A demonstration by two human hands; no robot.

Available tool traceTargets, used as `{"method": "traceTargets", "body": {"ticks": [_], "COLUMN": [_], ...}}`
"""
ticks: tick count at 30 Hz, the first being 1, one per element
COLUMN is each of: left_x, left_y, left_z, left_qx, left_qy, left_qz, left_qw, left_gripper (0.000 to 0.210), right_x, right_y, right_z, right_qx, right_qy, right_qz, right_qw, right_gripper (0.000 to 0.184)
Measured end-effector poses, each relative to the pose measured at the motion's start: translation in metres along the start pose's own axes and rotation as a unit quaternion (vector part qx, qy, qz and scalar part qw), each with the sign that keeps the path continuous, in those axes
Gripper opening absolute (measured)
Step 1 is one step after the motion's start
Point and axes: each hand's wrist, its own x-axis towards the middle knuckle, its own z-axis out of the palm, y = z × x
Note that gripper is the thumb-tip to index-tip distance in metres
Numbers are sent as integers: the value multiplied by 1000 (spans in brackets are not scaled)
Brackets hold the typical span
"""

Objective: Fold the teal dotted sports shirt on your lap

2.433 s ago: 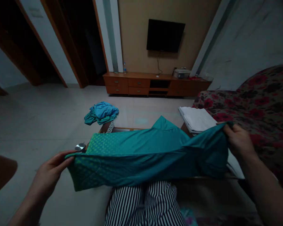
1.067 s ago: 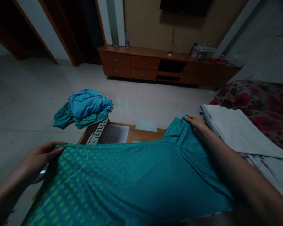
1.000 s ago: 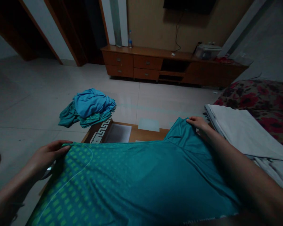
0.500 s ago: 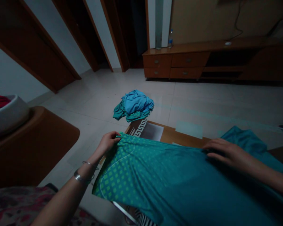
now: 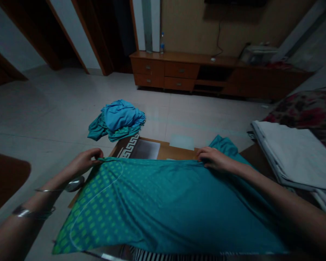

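A teal garment point(image 5: 163, 203) with green diamonds and a thin white curved line on its left part is spread in front of me. Its far edge runs taut between my two hands. My left hand point(image 5: 88, 160) pinches the far left corner. Farther right along the same edge, my right hand point(image 5: 214, 158) grips the fabric with curled fingers. Beyond the right hand, a bunched bit of teal cloth point(image 5: 224, 144) sticks up; whether it belongs to the same garment I cannot tell. The cloth hides most of the brown surface point(image 5: 176, 148) beneath it.
A crumpled pile of blue and teal clothes point(image 5: 122, 117) lies past the far left corner of that surface. To the right is a stack of folded pale cloth point(image 5: 296, 152). A brown rounded furniture edge point(image 5: 8, 177) stands at left, and a low wooden cabinet point(image 5: 179, 70) at the back.
The view has turned to the right, so the pale folded stack now shows. The garment's far edge is straighter between my hands, and my right hand's fingers have curled onto it.
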Motion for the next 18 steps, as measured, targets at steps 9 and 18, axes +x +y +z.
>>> {"method": "traceTargets", "body": {"ticks": [9,18], "left_x": [2,-15], "left_y": [15,47], "left_z": [-6,-3], "left_qx": [-15,-221], "left_qy": [-77,60], "left_qz": [-71,-224], "left_qw": [994,947], "left_gripper": [44,28], "right_x": [10,12], "right_y": [3,10], "right_z": [-9,-8], "right_qx": [61,113], "right_qy": [-29,12], "right_qz": [-34,27], "right_qw": [997,993], "right_gripper": [27,18]}}
